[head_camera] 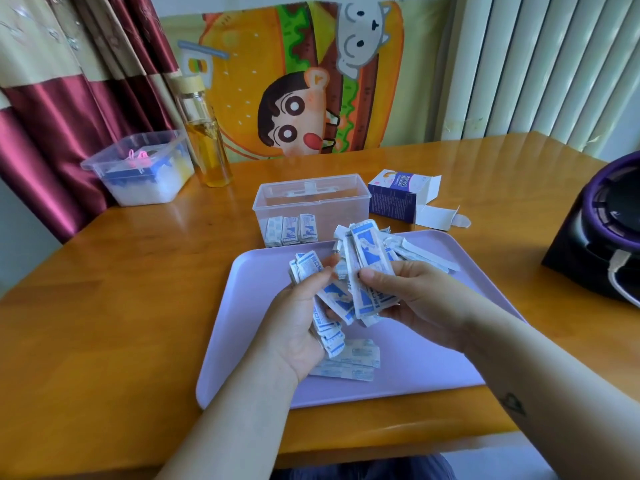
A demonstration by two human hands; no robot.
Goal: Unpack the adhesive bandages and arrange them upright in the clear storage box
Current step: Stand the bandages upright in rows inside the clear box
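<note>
Over the lilac tray (pixel 433 372), my left hand (pixel 294 327) grips a loose bunch of white-and-blue adhesive bandages (pixel 310 268). My right hand (pixel 412 299) pinches a taller stack of bandages (pixel 365 258), thumb on top. The two bundles touch between the hands. A few bandages (pixel 349 365) lie flat on the tray under my left wrist, and more (pixel 422 252) are heaped at the tray's far edge. Behind the tray stands the clear storage box (pixel 311 197), open, with several bandages (pixel 292 230) upright along its front wall.
The opened purple bandage carton (pixel 394 200) lies to the right of the clear box on the wooden table (pixel 121 306). At the back left are a glass bottle (pixel 207 147) and another plastic bin (pixel 138 174). A black and purple bag (pixel 602 237) sits at the right edge.
</note>
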